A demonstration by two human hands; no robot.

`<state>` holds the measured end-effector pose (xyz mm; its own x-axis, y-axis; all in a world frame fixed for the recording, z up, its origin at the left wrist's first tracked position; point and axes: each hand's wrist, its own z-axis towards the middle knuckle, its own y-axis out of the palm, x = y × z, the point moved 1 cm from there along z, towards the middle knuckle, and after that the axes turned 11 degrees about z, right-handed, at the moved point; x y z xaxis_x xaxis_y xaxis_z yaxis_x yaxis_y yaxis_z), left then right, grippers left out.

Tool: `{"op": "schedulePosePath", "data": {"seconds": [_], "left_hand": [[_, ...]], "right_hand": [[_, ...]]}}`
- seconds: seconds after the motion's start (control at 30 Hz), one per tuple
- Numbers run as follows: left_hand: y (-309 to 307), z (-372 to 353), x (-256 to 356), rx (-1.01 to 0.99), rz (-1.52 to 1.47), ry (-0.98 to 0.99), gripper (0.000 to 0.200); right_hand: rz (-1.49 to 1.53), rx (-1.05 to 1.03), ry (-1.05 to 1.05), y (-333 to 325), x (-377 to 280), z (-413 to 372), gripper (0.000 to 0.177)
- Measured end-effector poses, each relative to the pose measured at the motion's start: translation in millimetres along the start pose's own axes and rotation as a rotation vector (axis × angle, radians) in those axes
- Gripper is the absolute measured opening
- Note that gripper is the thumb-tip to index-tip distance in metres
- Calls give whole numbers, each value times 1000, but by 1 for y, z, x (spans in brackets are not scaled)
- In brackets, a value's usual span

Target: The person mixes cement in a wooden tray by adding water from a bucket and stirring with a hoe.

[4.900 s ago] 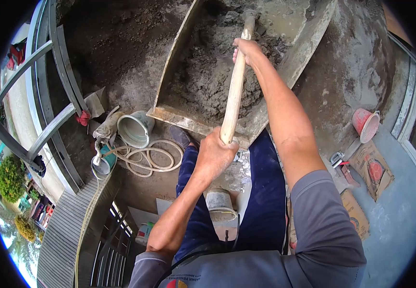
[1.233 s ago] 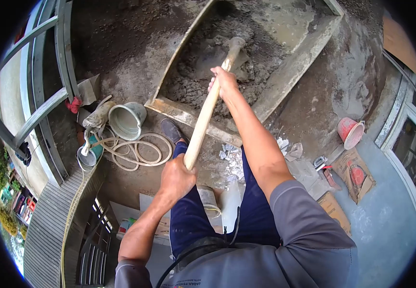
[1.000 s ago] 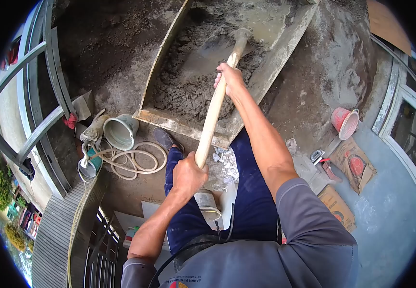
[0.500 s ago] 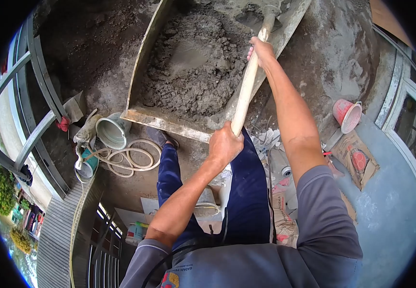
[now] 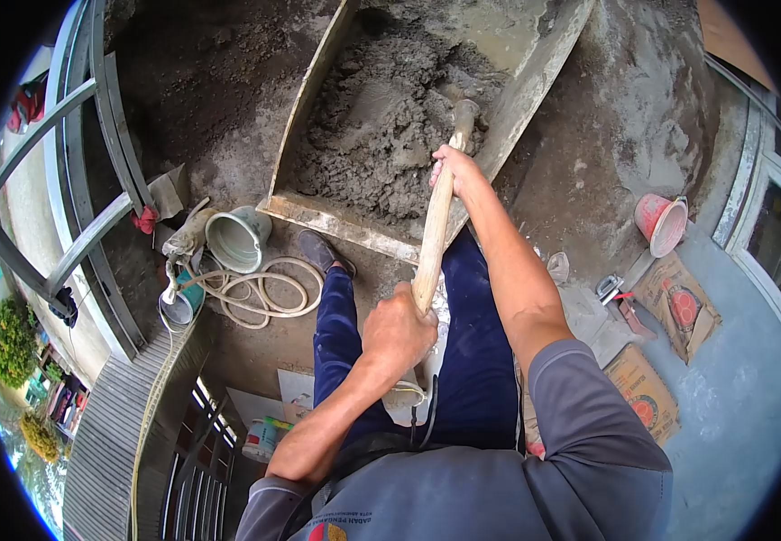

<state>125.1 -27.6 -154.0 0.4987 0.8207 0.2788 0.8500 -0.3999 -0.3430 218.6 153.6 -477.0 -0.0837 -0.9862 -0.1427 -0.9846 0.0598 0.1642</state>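
Note:
I hold a hoe by its pale wooden handle point(image 5: 436, 221), which runs upward from my body over a wooden mixing trough point(image 5: 341, 228). My left hand point(image 5: 399, 332) is wrapped round the butt end, close in front of my legs. Farther up, near the metal socket point(image 5: 465, 115), my right hand point(image 5: 456, 171) grips the same handle. The hoe's blade is hidden, seemingly sunk in the wet grey mortar point(image 5: 381, 135) that lies heaped in the trough.
Left of my foot stand a grey bucket point(image 5: 238, 239) and a coiled hose point(image 5: 273, 296). A red bucket point(image 5: 662, 224) lies tilted at right, above flattened paper sacks point(image 5: 679, 302). A metal frame point(image 5: 79, 162) rises at far left.
Both hands have drawn the hoe down toward my body. Its head went from the trough's upper right side into the mortar nearer me, and the blade is now out of sight.

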Motion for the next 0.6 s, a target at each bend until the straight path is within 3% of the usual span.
{"op": "schedulePosePath", "data": {"seconds": [0.13, 0.23, 0.33, 0.43, 0.5, 0.6], "left_hand": [[-35, -67, -49, 22, 14, 89, 28], [-47, -109, -141, -4, 42, 114, 29], [14, -67, -302, 122, 68, -33, 27], [65, -15, -397, 218, 16, -71, 32], [67, -11, -409, 275, -44, -58, 37], [35, -58, -385, 323, 91, 44, 32]], "right_hand": [[129, 32, -46, 27, 15, -75, 16], [231, 129, -182, 76, 63, -168, 16], [294, 29, -242, 107, 144, -184, 13], [329, -13, -305, 119, 205, -154, 12], [277, -37, -395, 129, 214, -186, 10], [197, -100, -410, 144, 202, -237, 9]]}}
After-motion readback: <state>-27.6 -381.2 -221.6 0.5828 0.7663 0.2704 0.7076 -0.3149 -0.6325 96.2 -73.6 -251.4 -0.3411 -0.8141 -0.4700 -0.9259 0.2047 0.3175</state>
